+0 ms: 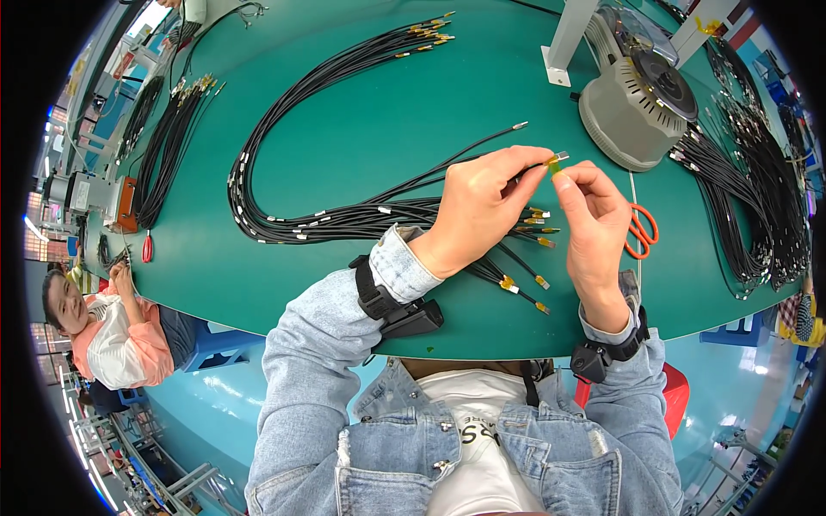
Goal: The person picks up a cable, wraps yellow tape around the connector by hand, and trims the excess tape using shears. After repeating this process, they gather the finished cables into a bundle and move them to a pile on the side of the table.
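Observation:
Near the middle of the green table, my left hand (477,202) pinches a black cable just behind its silver connector (561,157). My right hand (594,228) meets it there, thumb and forefinger closed on a small strip of yellow tape (555,167) at the connector. Beneath and beyond my left hand, a bundle of black cables (344,225) curves in a wide U, with white labels along it. Several of its ends carry yellow tape (508,283). Scissors with orange handles (656,228) lie just right of my right hand.
A grey round machine (632,120) stands at the back right, beside a metal post (568,39). More black cables lie at the right (748,189) and left (168,159). A grey and orange device (126,205) and a red-handled tool (147,248) are near a seated person (120,335).

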The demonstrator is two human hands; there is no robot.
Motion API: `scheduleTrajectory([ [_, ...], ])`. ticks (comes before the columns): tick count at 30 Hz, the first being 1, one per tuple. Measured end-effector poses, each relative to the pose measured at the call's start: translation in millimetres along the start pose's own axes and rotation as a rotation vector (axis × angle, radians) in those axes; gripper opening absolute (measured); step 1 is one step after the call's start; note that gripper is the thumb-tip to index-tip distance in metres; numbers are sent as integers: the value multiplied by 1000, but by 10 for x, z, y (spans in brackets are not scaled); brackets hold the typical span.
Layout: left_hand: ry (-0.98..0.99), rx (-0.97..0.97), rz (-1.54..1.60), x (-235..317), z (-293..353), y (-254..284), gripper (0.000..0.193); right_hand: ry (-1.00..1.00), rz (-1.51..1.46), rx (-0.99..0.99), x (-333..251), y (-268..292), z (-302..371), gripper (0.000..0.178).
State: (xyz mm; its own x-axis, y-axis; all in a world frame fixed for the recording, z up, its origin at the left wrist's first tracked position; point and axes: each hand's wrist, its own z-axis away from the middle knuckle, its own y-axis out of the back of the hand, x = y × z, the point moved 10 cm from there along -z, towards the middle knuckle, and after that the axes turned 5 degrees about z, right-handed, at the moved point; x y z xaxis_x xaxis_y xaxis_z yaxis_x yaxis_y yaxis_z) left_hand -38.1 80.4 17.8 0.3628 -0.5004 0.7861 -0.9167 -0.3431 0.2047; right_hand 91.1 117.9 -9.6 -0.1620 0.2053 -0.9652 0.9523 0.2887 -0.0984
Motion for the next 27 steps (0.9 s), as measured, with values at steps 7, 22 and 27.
scheduleTrajectory([
  [7, -154, 1, -208, 127, 36, -13, 25, 26, -13, -6, -23, -2, 5, 4],
  [22, -459, -14, -396, 290, 130, -38, 29, 45, -61, -66, -44, -42, 15, 5],
  [27, -473, -40, -400, 281, 133, -59, 27, 32, -30, -62, -38, -50, 26, 5],
])
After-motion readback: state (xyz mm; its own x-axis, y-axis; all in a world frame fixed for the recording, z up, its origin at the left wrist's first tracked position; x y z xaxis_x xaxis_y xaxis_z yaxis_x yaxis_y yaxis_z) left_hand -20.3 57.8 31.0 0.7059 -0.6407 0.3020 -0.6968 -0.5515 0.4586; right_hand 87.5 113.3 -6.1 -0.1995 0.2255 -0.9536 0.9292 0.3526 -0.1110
